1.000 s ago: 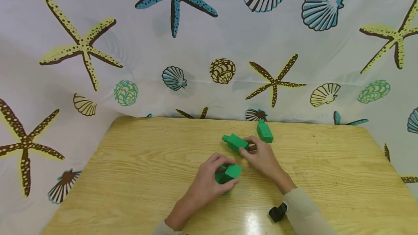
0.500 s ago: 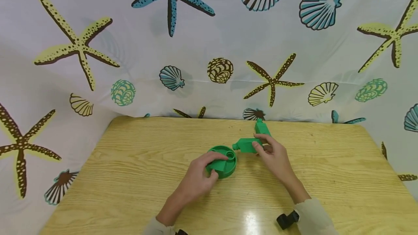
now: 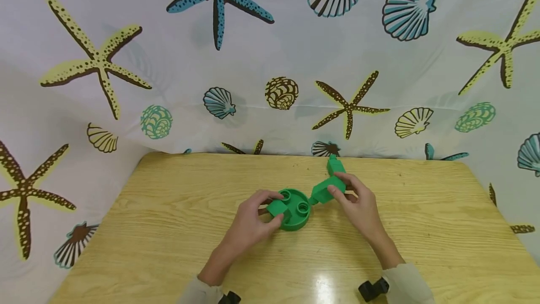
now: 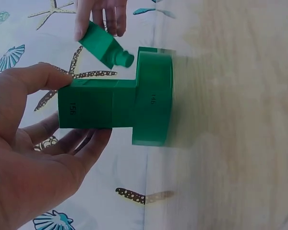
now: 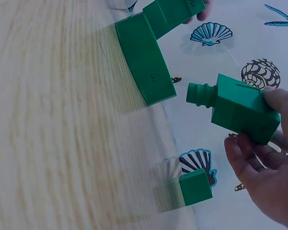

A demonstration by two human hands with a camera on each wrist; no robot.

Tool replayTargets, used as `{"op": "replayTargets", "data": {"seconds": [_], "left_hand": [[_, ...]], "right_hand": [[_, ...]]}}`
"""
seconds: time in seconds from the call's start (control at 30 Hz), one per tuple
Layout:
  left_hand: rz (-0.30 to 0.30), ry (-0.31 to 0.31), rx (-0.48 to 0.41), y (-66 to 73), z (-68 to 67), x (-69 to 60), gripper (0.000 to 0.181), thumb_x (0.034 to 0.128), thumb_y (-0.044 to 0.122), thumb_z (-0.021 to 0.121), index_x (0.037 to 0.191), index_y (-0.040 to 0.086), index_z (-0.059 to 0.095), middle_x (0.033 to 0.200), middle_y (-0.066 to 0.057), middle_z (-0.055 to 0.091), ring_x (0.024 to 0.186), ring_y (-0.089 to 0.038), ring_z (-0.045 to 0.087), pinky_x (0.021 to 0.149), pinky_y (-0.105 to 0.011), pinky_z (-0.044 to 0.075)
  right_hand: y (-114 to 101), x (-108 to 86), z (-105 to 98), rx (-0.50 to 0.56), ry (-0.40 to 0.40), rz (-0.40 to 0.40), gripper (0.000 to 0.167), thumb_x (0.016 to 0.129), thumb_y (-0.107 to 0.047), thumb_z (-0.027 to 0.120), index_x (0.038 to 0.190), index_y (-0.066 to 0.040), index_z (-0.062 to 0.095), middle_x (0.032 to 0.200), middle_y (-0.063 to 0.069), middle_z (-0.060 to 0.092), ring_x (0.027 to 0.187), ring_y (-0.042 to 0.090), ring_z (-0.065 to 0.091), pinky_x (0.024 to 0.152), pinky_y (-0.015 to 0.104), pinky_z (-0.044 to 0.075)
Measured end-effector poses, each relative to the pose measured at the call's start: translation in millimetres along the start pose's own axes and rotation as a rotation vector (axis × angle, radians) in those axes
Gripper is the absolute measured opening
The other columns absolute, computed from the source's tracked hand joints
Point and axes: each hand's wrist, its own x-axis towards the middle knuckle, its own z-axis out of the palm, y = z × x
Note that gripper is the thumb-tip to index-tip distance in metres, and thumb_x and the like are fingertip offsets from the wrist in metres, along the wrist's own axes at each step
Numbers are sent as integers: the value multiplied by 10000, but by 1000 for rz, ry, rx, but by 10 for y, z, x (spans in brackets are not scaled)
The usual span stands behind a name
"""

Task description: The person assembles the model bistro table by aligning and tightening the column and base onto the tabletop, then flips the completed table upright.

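Base (image 3: 296, 224): round, green, on the table (image 3: 190, 201); two threaded sockets (image 3: 303, 208) showing.
Left hand (image 3: 247, 222): your thumb and fingers pinch the left block (image 3: 277, 208), upright in the base's left part; its lower end is hidden.
Right hand (image 3: 358, 203): you grip the right block (image 3: 324, 192), just right of the base, apart from it, neck aimed at it.
Far block (image 3: 336, 167): on its side, beyond and right of the base.

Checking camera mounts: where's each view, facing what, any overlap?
Head: on head, facing forward and down at table and cloth; left hand, right hand show.
Left wrist: worn there, facing left-held block, round base; both hands show.
Right wrist: worn there, facing right-held block; both hands partly show.
Shared: wrist views show held blocks, round base.
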Motion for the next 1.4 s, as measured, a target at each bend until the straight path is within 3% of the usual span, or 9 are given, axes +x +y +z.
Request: {"op": "replayTargets", "data": {"seconds": [0.33, 0.63, 0.93, 1.13, 1.4], "left_hand": [[-39, -53, -103, -58, -117, 16, 387, 933, 10, 703, 1311, 83, 663, 1303, -123, 640, 1219, -296, 613, 1011, -417, 533], [-60, 8, -149, -86, -46, -17, 371, 922, 89, 785, 1279, 75, 684, 1253, -90, 670, 1191, -278, 635, 994, -472, 542], [-41, 18, -140, -80, -10, 20, 361, 926, 98, 786, 1270, 55, 687, 1267, -94, 668, 1192, -258, 634, 984, -419, 552], [-40, 24, -148, -74, 2, 26, 361, 926, 68, 777, 1275, 58, 687, 1263, -77, 666, 1197, -245, 631, 993, -386, 545], [-44, 43, -155, -83, 23, 27, 376, 916, 62, 786, 1277, 36, 684, 1268, -82, 664, 1182, -241, 639, 974, -384, 556]], "right_hand": [[-57, -40, 51, 22, -4, -18, 390, 963, -75, 732, 1338, -10, 650, 1274, 165, 667, 1087, 240, 692, 822, 244, 595], [-120, -102, 115, 89, -70, -78, 406, 944, -4, 731, 1340, -46, 654, 1354, 175, 623, 1177, 324, 657, 874, 297, 589], [-126, -123, 171, 58, -91, -102, 382, 938, -20, 742, 1309, 11, 658, 1297, 134, 659, 1165, 308, 665, 857, 340, 602], [-132, -123, 183, 24, -102, -105, 379, 926, -44, 761, 1297, -52, 683, 1275, 103, 668, 1150, 290, 669, 845, 325, 605], [-138, -119, 193, 11, -129, -112, 393, 910, -51, 779, 1292, -39, 685, 1252, 94, 665, 1148, 280, 667, 843, 327, 605]]}}
